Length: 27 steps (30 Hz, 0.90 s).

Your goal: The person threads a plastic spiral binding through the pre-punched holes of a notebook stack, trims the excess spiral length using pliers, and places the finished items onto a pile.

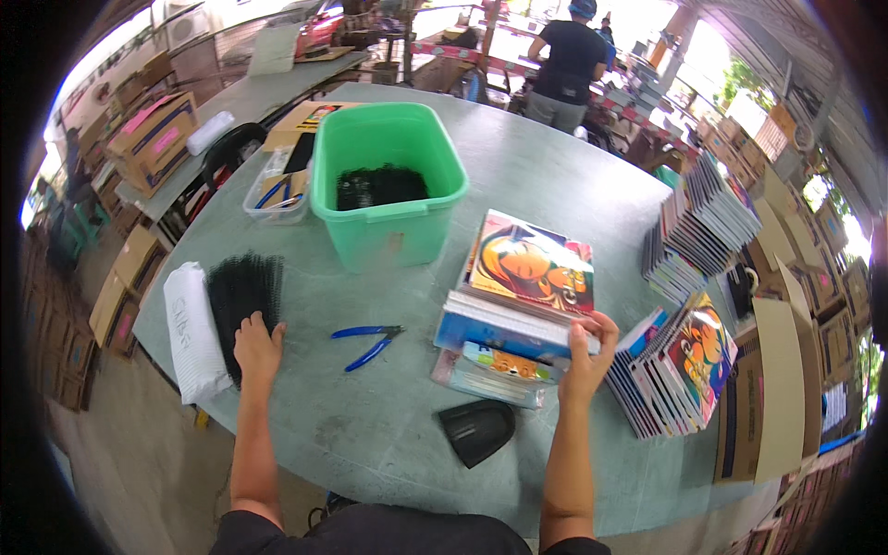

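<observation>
My left hand (258, 350) lies on the near right edge of a pile of black mesh strips (242, 282), its fingers resting over the strips. To the left of that pile is a white wrapped roll (195, 333) with handwriting on it. My right hand (589, 356) grips the right end of a stack of books (509, 326), thumb on the near side and fingers behind. Under and behind this stack lie more colourful books (532, 262). Between my hands, blue-handled cutters (368, 344) lie with handles spread. A black scoop-shaped piece (476, 432) rests near the front edge.
A green bin (393, 222) holding black material stands at the back, beside a clear tray of tools (276, 196). Stacked books (675, 370) and a taller pile (700, 222) line the right side, next to an open carton (782, 393). A person (566, 65) stands beyond the table.
</observation>
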{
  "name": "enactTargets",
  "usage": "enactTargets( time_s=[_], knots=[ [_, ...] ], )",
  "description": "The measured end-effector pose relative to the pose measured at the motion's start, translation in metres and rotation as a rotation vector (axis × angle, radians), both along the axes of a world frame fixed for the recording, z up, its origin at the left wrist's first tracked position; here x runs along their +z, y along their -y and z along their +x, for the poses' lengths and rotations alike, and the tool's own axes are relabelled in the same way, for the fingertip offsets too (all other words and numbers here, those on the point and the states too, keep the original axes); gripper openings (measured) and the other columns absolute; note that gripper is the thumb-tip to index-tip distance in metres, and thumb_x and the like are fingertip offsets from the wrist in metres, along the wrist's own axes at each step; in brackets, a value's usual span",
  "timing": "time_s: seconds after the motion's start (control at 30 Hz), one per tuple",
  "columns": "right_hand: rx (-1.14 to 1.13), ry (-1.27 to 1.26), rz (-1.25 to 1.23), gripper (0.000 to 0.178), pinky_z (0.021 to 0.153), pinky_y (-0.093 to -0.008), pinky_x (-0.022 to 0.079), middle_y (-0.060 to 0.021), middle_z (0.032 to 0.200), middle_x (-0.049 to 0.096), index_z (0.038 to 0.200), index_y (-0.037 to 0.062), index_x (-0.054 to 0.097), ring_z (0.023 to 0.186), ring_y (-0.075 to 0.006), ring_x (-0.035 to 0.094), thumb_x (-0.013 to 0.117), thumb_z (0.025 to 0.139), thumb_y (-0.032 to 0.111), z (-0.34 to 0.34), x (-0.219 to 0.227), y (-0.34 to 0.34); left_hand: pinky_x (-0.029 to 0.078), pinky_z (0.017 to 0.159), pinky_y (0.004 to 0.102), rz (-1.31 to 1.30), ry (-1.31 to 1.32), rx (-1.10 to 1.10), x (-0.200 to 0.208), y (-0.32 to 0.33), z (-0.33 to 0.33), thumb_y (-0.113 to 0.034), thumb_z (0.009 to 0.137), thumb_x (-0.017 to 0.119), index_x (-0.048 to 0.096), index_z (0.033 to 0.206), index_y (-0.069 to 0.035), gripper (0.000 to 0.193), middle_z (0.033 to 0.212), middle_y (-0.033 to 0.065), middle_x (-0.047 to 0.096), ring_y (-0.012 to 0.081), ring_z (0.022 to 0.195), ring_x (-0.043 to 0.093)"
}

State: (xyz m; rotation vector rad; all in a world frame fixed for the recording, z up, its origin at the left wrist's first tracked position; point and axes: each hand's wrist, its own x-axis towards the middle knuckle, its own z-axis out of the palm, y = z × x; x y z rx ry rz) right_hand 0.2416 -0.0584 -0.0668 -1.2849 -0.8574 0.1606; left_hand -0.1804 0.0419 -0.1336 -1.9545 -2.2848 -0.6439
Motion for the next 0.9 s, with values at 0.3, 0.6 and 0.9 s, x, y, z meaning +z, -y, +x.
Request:
enactTargets(
  time_s=[0.3, 0.6, 0.9],
  knots=[
    [0.152, -0.249, -0.075, 0.024, 0.068, -0.0218, 0.037, 0.0010, 0.075, 0.051, 0.079, 0.0047, 0.057, 0.071, -0.0075, 0.045, 0.052, 0.092, 0.024, 0.011, -0.007, 0.002, 0.050, 0.077, 0.0469, -0.251, 0.073, -0.220, -0.018, -0.061, 0.041, -0.033, 0.078, 0.067, 0.057, 0.105, 0.002, 0.046, 0.095, 0.0231, 0.064, 0.0400, 0.091, 0.062],
    [0.138, -0.147, -0.036, 0.029, 0.067, -0.0231, 0.033, 0.0001, 0.071, 0.044, 0.072, 0.0027, 0.051, 0.068, -0.0082, 0.040, 0.049, 0.090, 0.025, 0.003, -0.011, 0.011, 0.044, 0.087, 0.0473, -0.101, -0.093, 0.355, 0.065, 0.019, -0.108, -0.053, 0.083, 0.059, 0.049, 0.128, -0.007, 0.066, 0.109, 0.0224, 0.059, 0.0400, 0.107, 0.053],
    [0.043, -0.161, 0.002, 0.031, 0.064, -0.0237, 0.032, 0.0008, 0.068, 0.040, 0.070, 0.0045, 0.048, 0.066, -0.0084, 0.038, 0.047, 0.090, 0.028, -0.007, -0.009, 0.005, 0.037, 0.098, 0.0524, -0.229, 0.255, 0.531, 0.039, 0.029, -0.101, -0.065, 0.079, 0.053, 0.022, 0.147, -0.019, 0.088, 0.135, 0.0343, 0.032, 0.0522, 0.116, 0.045]
  ],
)
